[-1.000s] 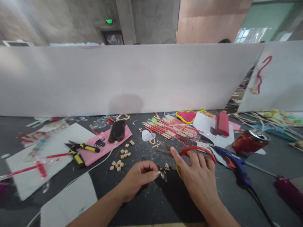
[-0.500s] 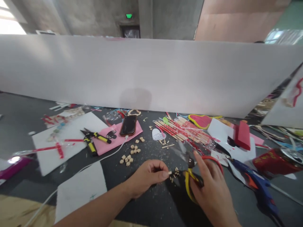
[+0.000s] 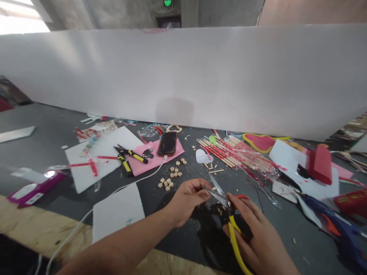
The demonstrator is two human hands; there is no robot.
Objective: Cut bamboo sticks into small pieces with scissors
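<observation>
Dark tabletop point(image 3: 286, 225), small wooden pieces point(image 3: 168, 188), white sheet point(image 3: 114, 210)

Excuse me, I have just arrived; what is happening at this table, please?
A person's right hand holds open metal scissors with red and yellow handles. Their left hand seems to pinch a small pale piece by the scissors. Small beige clusters lie on the dark table; beyond them a black-screened phone rests on pink paper.

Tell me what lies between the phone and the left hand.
The head view shows small pale clumps on the dark tabletop there, plus, closest to the phone, a white cable and the edge of a pink sheet.
</observation>
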